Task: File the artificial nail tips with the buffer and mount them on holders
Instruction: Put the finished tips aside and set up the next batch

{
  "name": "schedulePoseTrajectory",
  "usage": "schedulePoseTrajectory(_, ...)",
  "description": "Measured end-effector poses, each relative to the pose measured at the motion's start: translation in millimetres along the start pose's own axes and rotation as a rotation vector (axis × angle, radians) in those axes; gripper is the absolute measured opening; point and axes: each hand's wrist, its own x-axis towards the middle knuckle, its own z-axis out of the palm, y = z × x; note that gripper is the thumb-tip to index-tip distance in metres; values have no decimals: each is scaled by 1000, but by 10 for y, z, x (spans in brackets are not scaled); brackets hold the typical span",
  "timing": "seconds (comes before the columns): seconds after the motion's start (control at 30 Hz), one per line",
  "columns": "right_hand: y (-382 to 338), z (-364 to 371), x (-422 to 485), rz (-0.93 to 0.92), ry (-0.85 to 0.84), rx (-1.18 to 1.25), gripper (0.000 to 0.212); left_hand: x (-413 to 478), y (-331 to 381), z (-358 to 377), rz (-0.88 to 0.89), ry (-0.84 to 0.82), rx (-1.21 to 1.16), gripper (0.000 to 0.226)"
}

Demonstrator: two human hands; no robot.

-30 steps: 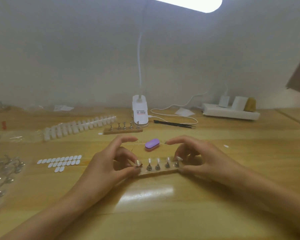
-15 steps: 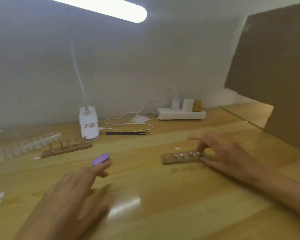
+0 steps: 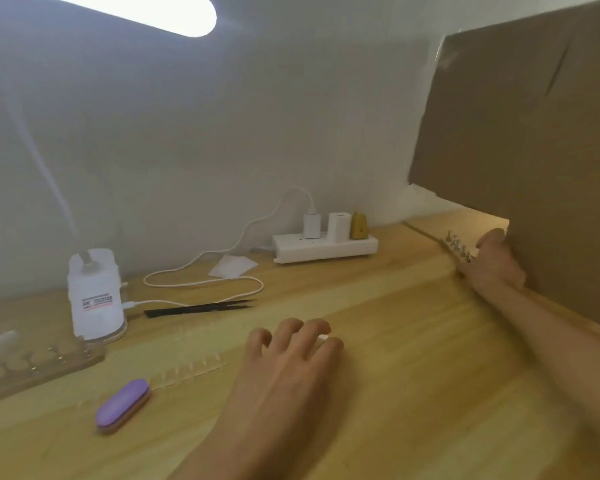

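A tall cardboard panel [image 3: 520,150] stands along the right side of the table [image 3: 413,341] and crowds our right hand [image 3: 496,263]. That hand lies on the near end of a holder strip [image 3: 459,247] far out by the panel. Its fingers are hidden, so we cannot tell whether it grips. Our left hand [image 3: 288,355] hovers mid-table, fingers loosely curled, holding nothing. Left of it lie one purple buffer [image 3: 122,403] and one strip of clear nail tips [image 3: 187,370]. A second holder strip [image 3: 39,365] sits blurred at the left edge. Behind are one lamp base [image 3: 96,296], one pair of black tweezers [image 3: 201,308] and one power strip [image 3: 324,249] carrying three plugs [image 3: 338,226].
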Motion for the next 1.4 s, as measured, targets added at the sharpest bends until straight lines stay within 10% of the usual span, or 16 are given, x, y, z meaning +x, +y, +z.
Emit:
schedulePoseTrajectory(0.2,-47,83,-8,65,5,-45,87,-22,-46,31,-35,-14,-42,25)
schedulePoseTrajectory(0.43,-67,38,-87,7,6,21,72,-24,-33,2,-86,-44,-57,48)
schedulePoseTrajectory(0.83,190,-41,-34,-605,-279,-17,43,-2,-45,51,-47,57,-71,31)
schedulePoseTrajectory(1.0,202,-152,-19,-340,-225,-211,73,8,-35,68,-45,47,-89,44)
schedulePoseTrajectory(1.4,-1252,-286,-1751,-1215,-643,156,39,-111,-36,-449,356,308,24,31)
